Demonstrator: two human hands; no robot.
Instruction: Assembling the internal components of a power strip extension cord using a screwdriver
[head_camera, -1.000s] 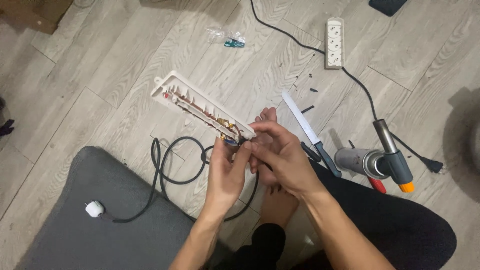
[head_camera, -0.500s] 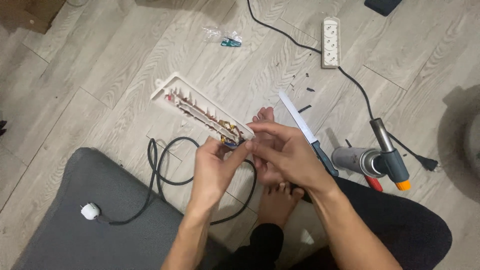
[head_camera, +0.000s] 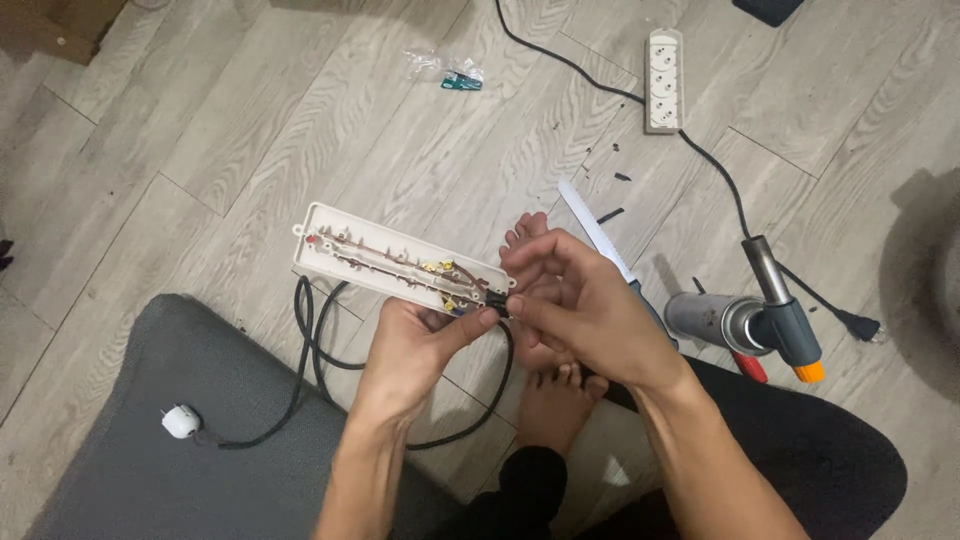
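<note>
An opened white power strip (head_camera: 380, 262) lies lifted over the wooden floor, its copper rails and coloured wires bared. My left hand (head_camera: 415, 345) grips the strip's near end from below, thumb on the wires where the black cable (head_camera: 318, 350) enters. My right hand (head_camera: 580, 305) pinches the same wire ends at that corner with its fingertips. The cable loops down over a grey cushion (head_camera: 180, 440) to a white plug (head_camera: 180, 421). My bare feet (head_camera: 545, 390) rest under both hands.
A white-bladed knife (head_camera: 598, 238) lies right of my hands. A metal gas torch (head_camera: 760, 320) with an orange tip and a red-handled tool lie further right. A second white power strip (head_camera: 663, 80) with black cord sits at the top. A small plastic bag (head_camera: 450, 72) lies top centre.
The view has shifted slightly, so the strip sits a little lower in the frame. Both hands stay at the strip's cable end, fingers working at the wires.
</note>
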